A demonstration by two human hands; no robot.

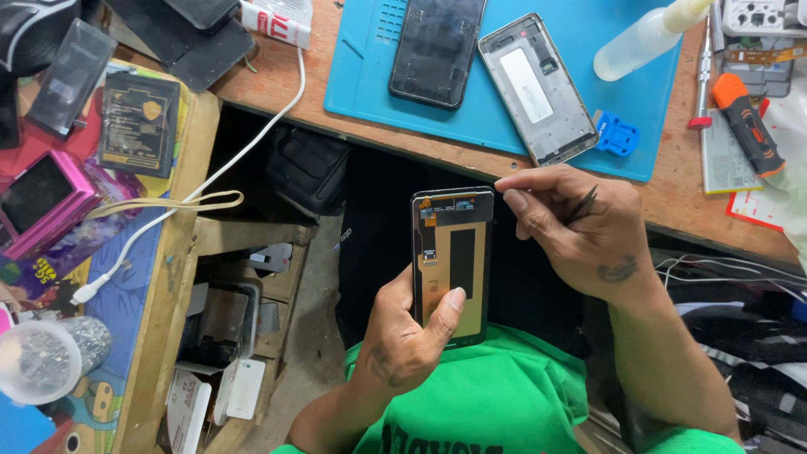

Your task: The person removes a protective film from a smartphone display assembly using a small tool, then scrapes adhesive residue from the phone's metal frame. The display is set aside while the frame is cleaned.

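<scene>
Below the cluttered tabletop (672,197), left hand (403,336) clamps a thin, fragile phone screen (452,265) by its edges while right hand (580,227) pinches tweezers (582,204) at its top corner.

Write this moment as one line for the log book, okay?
left hand: holds phone screen panel upright, back showing | right hand: holds tweezers, fingertips at panel's top right corner | behind: blue mat

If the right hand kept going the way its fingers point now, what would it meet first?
The right hand points left, fingertips at the upper right corner of the screen panel held upright by the left hand. It would likely meet that corner first; depth is unclear.
</scene>
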